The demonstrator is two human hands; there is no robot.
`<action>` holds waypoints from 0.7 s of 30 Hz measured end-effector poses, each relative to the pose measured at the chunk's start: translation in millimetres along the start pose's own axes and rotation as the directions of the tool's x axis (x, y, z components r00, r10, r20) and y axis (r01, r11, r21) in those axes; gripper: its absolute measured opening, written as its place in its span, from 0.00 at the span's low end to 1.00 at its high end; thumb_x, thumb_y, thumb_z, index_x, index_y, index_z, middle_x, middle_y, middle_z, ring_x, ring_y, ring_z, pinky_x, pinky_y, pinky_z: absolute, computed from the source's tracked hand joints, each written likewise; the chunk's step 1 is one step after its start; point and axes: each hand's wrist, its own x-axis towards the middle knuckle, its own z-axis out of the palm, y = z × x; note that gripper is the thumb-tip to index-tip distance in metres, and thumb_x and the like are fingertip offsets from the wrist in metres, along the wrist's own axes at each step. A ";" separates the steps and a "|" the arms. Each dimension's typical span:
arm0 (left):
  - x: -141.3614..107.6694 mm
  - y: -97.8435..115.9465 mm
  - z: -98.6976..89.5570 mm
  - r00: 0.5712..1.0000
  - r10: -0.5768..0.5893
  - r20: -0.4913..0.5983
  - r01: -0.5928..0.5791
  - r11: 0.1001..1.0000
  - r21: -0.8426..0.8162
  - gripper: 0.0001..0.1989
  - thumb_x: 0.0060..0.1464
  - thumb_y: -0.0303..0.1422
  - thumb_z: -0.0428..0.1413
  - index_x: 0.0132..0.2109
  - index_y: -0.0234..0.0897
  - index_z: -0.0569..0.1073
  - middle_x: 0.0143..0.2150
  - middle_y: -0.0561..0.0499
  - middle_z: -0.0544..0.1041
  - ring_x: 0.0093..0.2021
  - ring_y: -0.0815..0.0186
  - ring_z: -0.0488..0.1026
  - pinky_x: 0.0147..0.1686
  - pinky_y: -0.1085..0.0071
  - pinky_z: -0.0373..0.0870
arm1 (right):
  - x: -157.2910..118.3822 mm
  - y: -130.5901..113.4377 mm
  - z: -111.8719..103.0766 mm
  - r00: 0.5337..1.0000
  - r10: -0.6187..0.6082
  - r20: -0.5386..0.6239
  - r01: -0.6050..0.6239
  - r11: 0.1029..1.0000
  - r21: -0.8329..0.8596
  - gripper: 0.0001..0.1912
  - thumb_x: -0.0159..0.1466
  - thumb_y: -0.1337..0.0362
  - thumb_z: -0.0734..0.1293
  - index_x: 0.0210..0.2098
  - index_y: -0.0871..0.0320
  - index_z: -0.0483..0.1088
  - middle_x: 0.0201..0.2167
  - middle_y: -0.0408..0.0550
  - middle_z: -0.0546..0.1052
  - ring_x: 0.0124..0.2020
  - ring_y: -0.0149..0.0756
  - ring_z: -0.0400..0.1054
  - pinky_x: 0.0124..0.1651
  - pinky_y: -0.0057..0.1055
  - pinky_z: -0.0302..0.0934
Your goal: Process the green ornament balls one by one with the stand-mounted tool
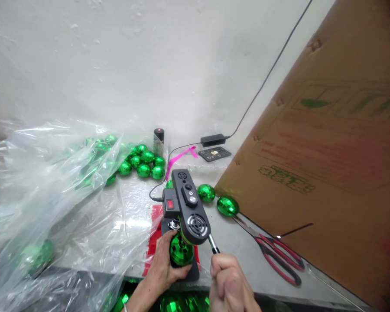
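My left hand is wrapped round a shiny green faceted ball, which sits on the base of a small black bench machine beneath its head. The machine has a red switch, round vented ends and a lever at its right side. Closed in a fist on the end of that lever is my right hand. The ball's top is partly covered by the machine head. A red piece of material lies under the machine base.
Clear plastic sheeting covers the left side, with several green balls beside it. Scissors lie at right, near a large cardboard box. Behind are a phone, power adapter, black cylinder and pink ribbon.
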 end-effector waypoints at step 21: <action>2.6 -13.0 5.1 0.998 0.060 0.006 -0.060 0.994 0.097 0.46 0.46 0.36 0.74 0.72 0.35 0.75 0.66 0.33 0.83 0.65 0.37 0.81 0.69 0.35 0.78 | -2.5 11.4 0.8 1.000 -0.002 -0.029 0.006 0.992 0.128 0.27 0.82 0.67 0.62 0.24 0.53 0.61 0.20 0.37 0.64 0.22 0.29 0.63 0.26 0.31 0.51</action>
